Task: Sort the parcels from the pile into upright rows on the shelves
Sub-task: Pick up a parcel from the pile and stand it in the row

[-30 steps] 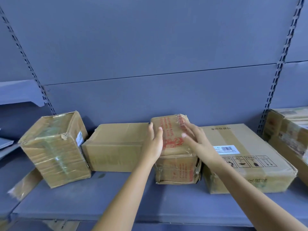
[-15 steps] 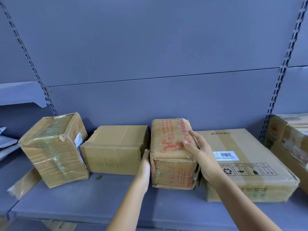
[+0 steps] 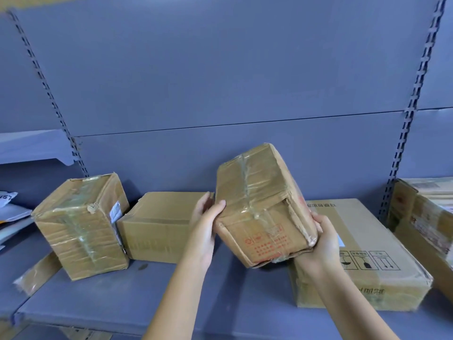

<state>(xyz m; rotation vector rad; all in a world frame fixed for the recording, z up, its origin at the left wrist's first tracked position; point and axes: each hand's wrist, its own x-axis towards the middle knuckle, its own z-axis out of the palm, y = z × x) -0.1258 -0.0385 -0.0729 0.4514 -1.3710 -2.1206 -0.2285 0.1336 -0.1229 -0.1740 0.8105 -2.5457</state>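
A worn, taped cardboard parcel with red print [image 3: 262, 207] is held tilted in the air above the grey shelf [image 3: 122, 298]. My left hand [image 3: 204, 222] grips its left edge, thumb over the taped face. My right hand [image 3: 321, 239] cups its lower right corner from beneath. On the shelf stand a tape-wrapped box [image 3: 81, 224] at the left, a plain brown box [image 3: 159, 227] beside it, and a wide flat box with a barcode label [image 3: 367, 261] at the right, partly hidden behind the held parcel.
More cartons [image 3: 424, 217] fill the neighbouring bay at the right edge. White mailers [image 3: 9, 212] lie on the shelf to the far left. A slotted upright [image 3: 402, 143] divides the bays, and the grey back panel rises behind.
The red-printed parcel stood on the shelf between the plain box and the flat box; both hands have lifted it off and tipped it, so its taped face now shows.
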